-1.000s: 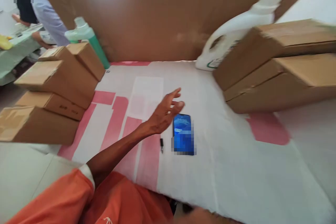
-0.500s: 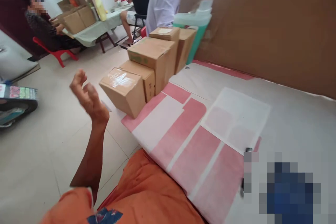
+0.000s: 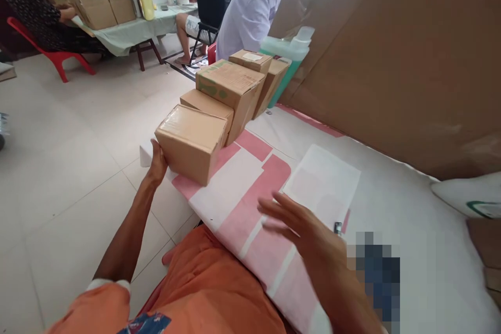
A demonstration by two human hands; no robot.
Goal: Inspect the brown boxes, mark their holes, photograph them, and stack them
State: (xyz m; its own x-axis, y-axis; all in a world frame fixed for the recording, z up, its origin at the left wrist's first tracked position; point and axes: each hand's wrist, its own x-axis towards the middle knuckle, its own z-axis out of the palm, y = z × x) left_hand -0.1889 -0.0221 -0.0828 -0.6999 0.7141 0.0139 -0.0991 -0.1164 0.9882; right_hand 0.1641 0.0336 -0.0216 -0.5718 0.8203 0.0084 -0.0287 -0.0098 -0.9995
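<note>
My left hand is against the left side of the nearest cardboard box, its thumb at the near corner and its other fingers hidden behind the box. This taped brown box stands at the front end of a row, on the table's left edge. My right hand is held over the table, empty, its fingers stretched out and slightly blurred. Just beyond it a translucent white sheet lies flat on the pink-and-white table cover. A small dark object sits by the sheet's near corner.
Behind the nearest box stand more cartons and a jug of green liquid. A large cardboard panel walls off the far side. A white bag lies at right. People sit beyond, around another table.
My left hand has gone from open air beside the row to the nearest box. My right hand has come into view over the table. The view has turned somewhat right.
</note>
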